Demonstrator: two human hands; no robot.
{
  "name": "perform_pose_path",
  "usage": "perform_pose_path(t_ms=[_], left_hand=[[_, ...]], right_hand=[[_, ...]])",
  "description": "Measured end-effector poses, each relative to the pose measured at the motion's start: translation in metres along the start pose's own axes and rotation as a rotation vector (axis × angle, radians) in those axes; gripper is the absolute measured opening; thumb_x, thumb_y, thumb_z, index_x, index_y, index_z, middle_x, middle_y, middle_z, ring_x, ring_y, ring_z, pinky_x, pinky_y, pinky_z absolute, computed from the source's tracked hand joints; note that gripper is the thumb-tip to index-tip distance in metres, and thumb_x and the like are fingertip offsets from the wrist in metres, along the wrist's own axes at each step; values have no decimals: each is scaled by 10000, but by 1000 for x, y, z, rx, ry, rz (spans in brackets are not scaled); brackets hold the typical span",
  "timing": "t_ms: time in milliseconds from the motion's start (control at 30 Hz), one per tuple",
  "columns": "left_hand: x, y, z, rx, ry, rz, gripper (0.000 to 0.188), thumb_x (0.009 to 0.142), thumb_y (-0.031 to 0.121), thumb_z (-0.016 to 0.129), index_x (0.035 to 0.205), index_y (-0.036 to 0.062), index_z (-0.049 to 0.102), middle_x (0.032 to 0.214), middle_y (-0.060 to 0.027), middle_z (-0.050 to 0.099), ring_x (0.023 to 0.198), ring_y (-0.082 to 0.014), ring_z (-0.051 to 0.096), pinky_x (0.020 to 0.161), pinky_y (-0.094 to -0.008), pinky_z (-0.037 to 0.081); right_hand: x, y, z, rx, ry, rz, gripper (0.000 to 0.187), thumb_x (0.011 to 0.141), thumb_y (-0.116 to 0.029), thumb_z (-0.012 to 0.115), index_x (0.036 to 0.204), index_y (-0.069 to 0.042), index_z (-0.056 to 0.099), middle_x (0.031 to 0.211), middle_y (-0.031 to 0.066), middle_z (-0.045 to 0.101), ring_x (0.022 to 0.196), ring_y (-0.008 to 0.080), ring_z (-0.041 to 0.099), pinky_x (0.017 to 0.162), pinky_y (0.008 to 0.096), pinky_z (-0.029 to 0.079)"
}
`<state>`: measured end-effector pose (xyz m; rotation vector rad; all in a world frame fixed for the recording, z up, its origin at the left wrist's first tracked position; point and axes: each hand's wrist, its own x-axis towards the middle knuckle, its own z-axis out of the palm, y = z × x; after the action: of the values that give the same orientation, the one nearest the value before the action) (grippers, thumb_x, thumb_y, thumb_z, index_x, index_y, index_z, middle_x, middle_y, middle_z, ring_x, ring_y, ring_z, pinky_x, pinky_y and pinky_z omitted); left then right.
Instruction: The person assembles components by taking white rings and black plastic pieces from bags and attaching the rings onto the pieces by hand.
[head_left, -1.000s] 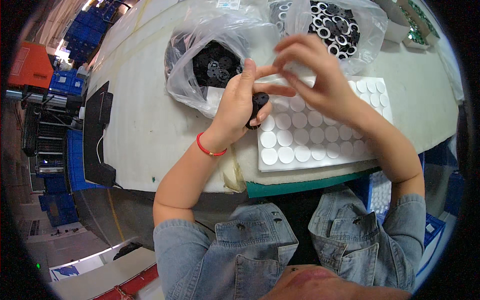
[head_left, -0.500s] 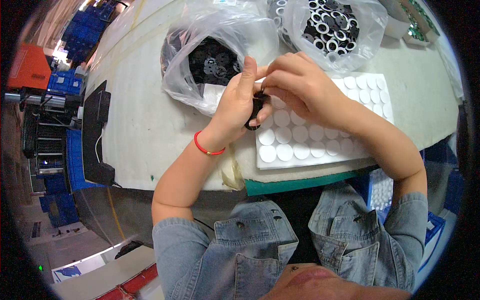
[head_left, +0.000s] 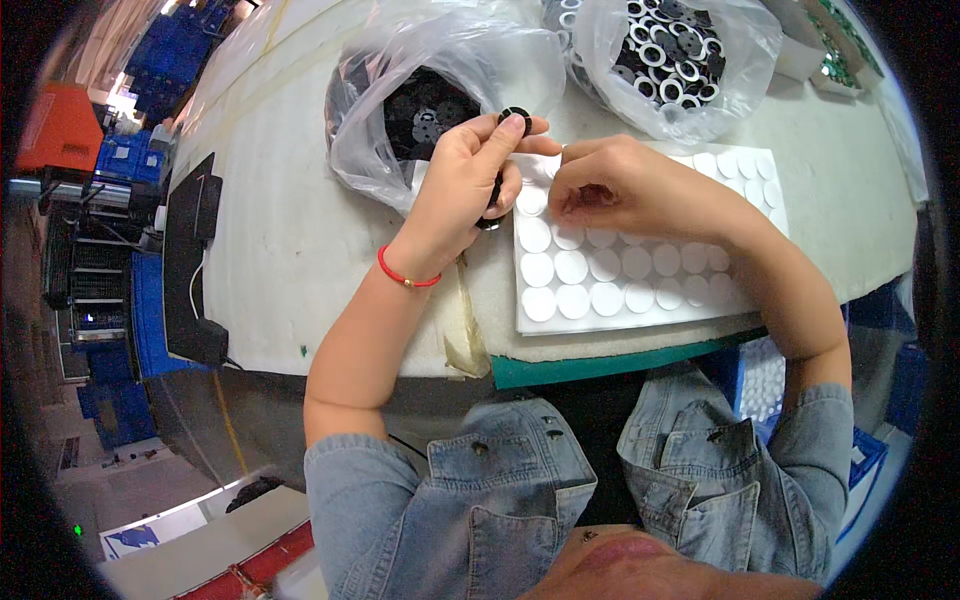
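My left hand point(head_left: 468, 172) pinches a round black part point(head_left: 515, 121) between thumb and forefinger. Its lower fingers curl around more black round parts point(head_left: 492, 205) against the palm. Close on its right, my right hand point(head_left: 625, 190) is curled, with thumb and fingers drawn together; whatever may be in it is hidden. It hovers over a white sheet point(head_left: 620, 322) bearing rows of round white stickers point(head_left: 604, 265). Behind my left hand a clear plastic bag point(head_left: 360, 150) gapes, holding many black discs point(head_left: 425, 112).
Another clear bag point(head_left: 740, 95) at the back holds black parts with white rings point(head_left: 672, 62). Boxes with green pieces point(head_left: 840, 60) stand far right. A black device point(head_left: 195, 260) lies along the table's left edge; yellowish tape point(head_left: 464, 345) hangs near the front edge.
My hands have drawn apart slightly. The left has raised a black part to its thumb and forefinger; the right has moved nearer and curled over the sticker sheet.
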<state>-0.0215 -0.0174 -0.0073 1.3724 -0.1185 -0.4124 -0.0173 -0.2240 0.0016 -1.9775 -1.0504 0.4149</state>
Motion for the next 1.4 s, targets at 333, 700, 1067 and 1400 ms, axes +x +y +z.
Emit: perform_pose_path(t_ms=[333,700,1067,1400], left_hand=[[2,-8,3,-1,-21,-21,338,999,262,488,1096,-46,585,890,-77,647,448,-42,427,384,-188,296],[-1,-7,-1,140,-141,-44,330,989,283,514,997,-21,641,798,-61,665,453,-25,433,390,-189,301],[-6,-3,9,130,-138,-34,339,1011,278,425,967,-2,612,908,-147,707,411,-27,390,349,-187,262],[-8,-1,13,218,-164,-35,342,1009,240,432,959,-27,641,806,-87,695,426,-30,424,383,-191,322]], right_hand=[[-2,3,8,-250,-8,-18,84,801,-19,636,802,29,567,804,139,596,735,321,603,652,380,476],[-8,-8,-11,369,-19,-139,127,938,-136,558,922,-38,479,796,12,485,688,120,457,644,262,416],[1,-3,-6,52,459,-33,104,901,-17,588,932,4,491,743,25,537,695,63,553,600,217,446],[4,2,1,76,500,-20,131,834,-36,610,833,10,487,630,113,576,553,177,580,523,311,459]])
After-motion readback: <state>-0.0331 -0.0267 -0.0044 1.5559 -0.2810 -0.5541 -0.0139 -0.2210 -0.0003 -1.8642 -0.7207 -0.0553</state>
